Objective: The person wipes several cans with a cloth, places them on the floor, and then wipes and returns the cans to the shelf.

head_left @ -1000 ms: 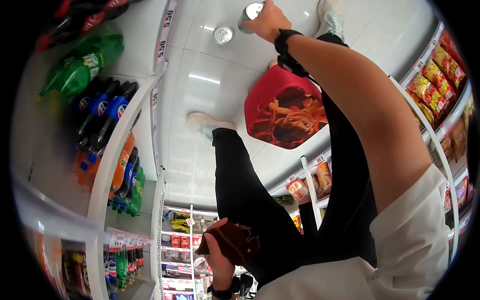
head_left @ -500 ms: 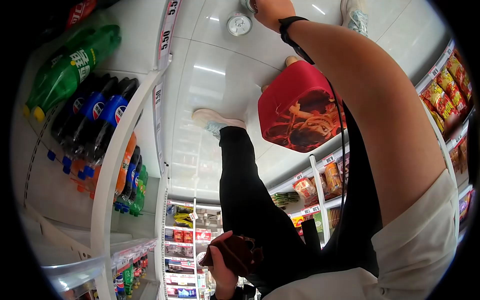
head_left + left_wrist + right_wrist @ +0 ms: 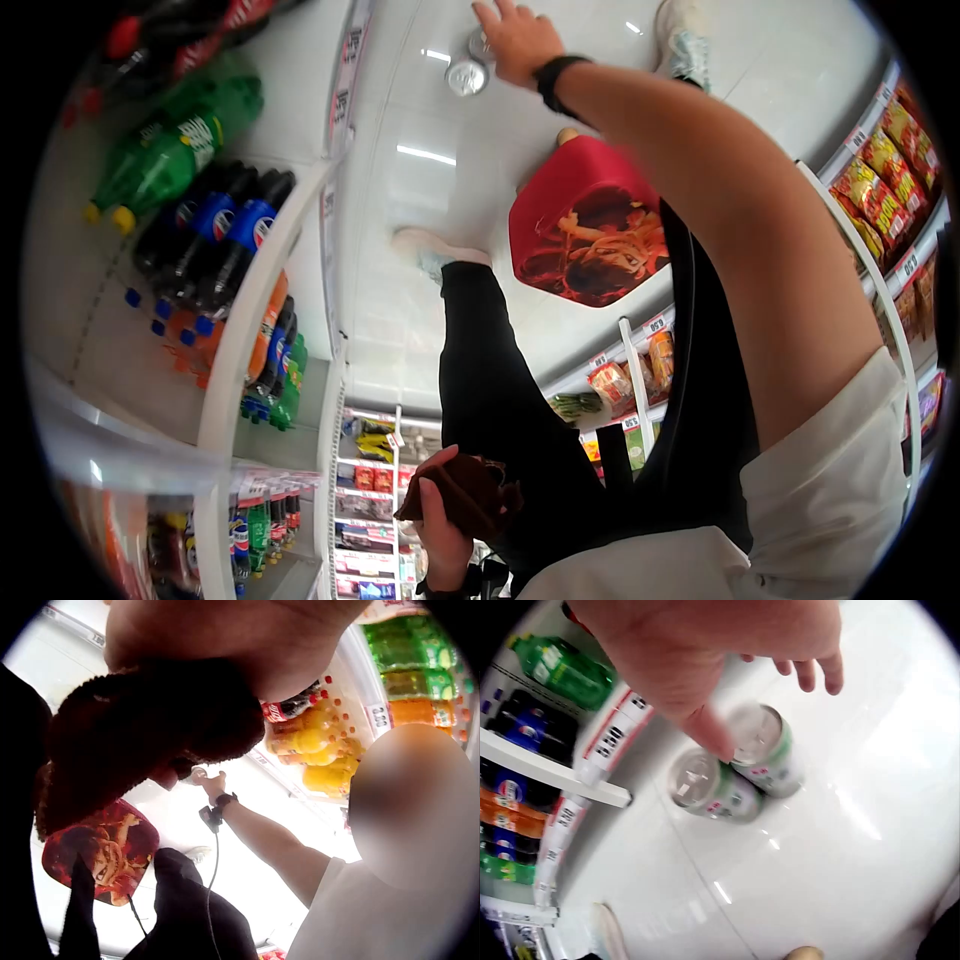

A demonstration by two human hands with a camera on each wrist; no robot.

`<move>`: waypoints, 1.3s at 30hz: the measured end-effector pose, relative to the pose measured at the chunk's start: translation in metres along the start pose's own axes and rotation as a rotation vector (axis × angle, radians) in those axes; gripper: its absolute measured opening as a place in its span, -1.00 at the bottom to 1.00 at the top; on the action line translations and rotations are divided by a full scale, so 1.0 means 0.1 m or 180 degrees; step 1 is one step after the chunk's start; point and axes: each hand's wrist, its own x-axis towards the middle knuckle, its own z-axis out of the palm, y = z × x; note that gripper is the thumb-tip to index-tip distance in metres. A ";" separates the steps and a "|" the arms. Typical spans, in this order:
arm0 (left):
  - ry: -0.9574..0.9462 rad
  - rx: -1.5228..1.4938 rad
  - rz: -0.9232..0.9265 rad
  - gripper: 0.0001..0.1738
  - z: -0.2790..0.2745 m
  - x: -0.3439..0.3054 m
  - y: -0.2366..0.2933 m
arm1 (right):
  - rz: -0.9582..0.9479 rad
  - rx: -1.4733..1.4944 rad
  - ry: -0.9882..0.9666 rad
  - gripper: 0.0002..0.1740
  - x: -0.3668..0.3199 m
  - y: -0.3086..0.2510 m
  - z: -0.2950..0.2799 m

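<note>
Two drink cans with silver tops and pale green and white sides stand upright side by side on the floor. In the right wrist view the front can (image 3: 731,799) and the other can (image 3: 780,769) are close together. My right hand (image 3: 525,45) is over them with its fingers spread and holds nothing; its thumb overlaps the rim of one can in the right wrist view. Low in the head view, my left hand (image 3: 445,540) grips a bunched, fuzzy dark brown cloth (image 3: 468,497), with the thumb across it. This cloth looms dark in the left wrist view too.
Shelves of soda bottles (image 3: 230,225) line the left side, with a white shelf edge (image 3: 345,90) beside the cans. Behind my arm stands a red stool (image 3: 575,185) with a printed picture. Snack bags (image 3: 875,190) fill racks on the right. My shoes rest on the tiled floor (image 3: 390,300).
My right hand held one can apart from the other; that can now stands beside the other and the fingers have let go and spread. The left hand keeps the brown cloth.
</note>
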 end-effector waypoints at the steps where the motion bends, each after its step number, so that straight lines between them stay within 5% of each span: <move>1: -0.0048 0.0018 0.0104 -0.39 0.03 0.01 0.07 | -0.0005 0.0271 0.0203 -0.35 -0.06 -0.08 -0.04; 3: -0.0310 0.0103 0.0570 -0.49 0.22 -0.29 0.32 | 0.0006 0.1121 0.0089 -0.40 -0.31 -0.23 -0.71; 5: -0.0704 -0.0177 0.0638 -0.31 0.24 -0.41 0.49 | -0.0264 0.2332 -0.0431 -0.44 -0.58 -0.36 -1.19; 9: -0.1662 -0.0663 0.0928 -0.32 0.35 -1.10 0.89 | -0.0901 0.3947 -0.1084 -0.61 -1.29 -0.77 -2.93; 11: -0.2210 -0.0922 0.0799 -0.33 0.45 -1.28 1.17 | -0.0439 0.4708 -0.1497 -0.70 -1.58 -0.87 -3.44; 13: -0.1898 -0.0769 0.1632 -0.25 0.54 -1.76 1.31 | 0.0401 0.5745 -0.1796 -0.70 -2.04 -1.06 -4.23; 17: -0.2518 -0.0915 0.1521 -0.31 0.33 -2.23 1.44 | 0.0126 0.7421 -0.2482 -0.56 -2.76 -1.24 -4.70; 21: -0.2783 -0.0967 0.1847 -0.34 0.17 -2.74 1.51 | 0.0537 0.7820 -0.2856 -0.42 -3.24 -1.70 -5.29; 23: -0.2899 -0.1105 0.2043 -0.42 0.13 -2.91 1.52 | 0.0015 0.8056 -0.3326 -0.38 -3.30 -1.79 -5.25; 25: -0.2413 -0.0464 0.2728 -0.48 0.09 -3.08 1.55 | 0.0199 0.8344 -0.3713 -0.37 -3.38 -1.97 -5.32; 26: -0.2316 -0.0350 0.3073 -0.55 0.07 -3.15 1.56 | -0.0449 0.8357 -0.4058 -0.37 -3.37 -1.99 -5.18; 28: -0.1981 0.0023 0.3647 -0.56 -0.03 -3.29 1.56 | -0.0537 0.8080 -0.3913 -0.36 -3.54 -2.17 -5.46; 29: -0.1585 0.0444 0.4125 -0.57 -0.10 -3.39 1.57 | -0.0599 0.7873 -0.3757 -0.35 -3.59 -2.27 -5.58; 30: -0.0871 0.1091 0.4870 -0.58 -0.16 -3.52 1.61 | -0.1193 0.8255 -0.4321 -0.33 -3.61 -2.33 -5.64; 31: -0.0352 0.1549 0.5351 -0.59 -0.27 -3.50 1.62 | -0.0694 0.8224 -0.4435 -0.25 -3.62 -2.33 -5.60; 33: 0.0433 0.2105 0.6234 -0.62 -0.51 -3.51 1.69 | -0.1291 0.7986 -0.4532 -0.18 -3.64 -2.45 -5.73; 34: 0.0338 0.2010 0.6109 -0.62 -0.62 -3.51 1.69 | -0.0721 0.8284 -0.4616 -0.14 -3.68 -2.48 -5.79; 38: 0.0284 0.2190 0.6105 -0.61 -0.98 -3.62 1.67 | -0.1384 0.7026 -0.3397 -0.16 -3.59 -2.32 -5.65; 39: -0.0029 0.1343 0.5791 -0.61 -1.05 -3.59 1.74 | -0.1394 0.6776 -0.3125 -0.19 -3.55 -2.21 -5.61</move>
